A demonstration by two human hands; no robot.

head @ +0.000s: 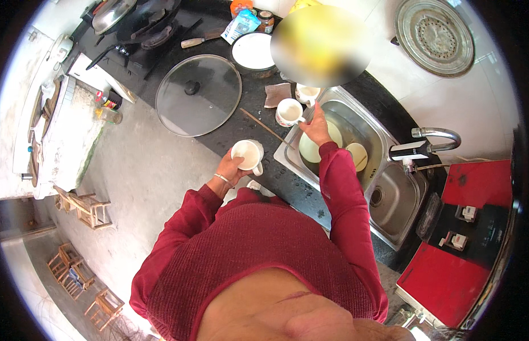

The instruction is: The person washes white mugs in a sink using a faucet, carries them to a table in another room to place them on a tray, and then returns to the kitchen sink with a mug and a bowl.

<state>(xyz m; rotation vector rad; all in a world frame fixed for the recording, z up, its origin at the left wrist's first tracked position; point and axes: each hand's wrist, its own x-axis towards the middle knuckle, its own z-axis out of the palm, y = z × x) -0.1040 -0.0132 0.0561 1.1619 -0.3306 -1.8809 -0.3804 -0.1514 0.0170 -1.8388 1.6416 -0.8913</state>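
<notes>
My left hand (233, 169) is closed around a white mug (247, 155), held in front of the counter's edge with its handle towards the sink. My right hand (316, 128) reaches over the sink's rim, its fingertips at the handle of a second white mug (288, 111) with a floral pattern; how firmly they hold it I cannot tell. Another white mug (307, 93) stands just behind that one. A brown cloth (278, 94) lies beside them. Under my right arm, a pale green bowl (309, 147) and a small yellowish bowl (357, 157) sit in the steel sink basin (347, 111).
A glass lid (199, 102), a thin stick (262, 124), a wooden-handled knife (200, 41) and a white dish (252, 51) lie on the dark counter. A faucet (437, 140) arches beside the sink. Wooden chairs (90, 209) stand on the floor at left.
</notes>
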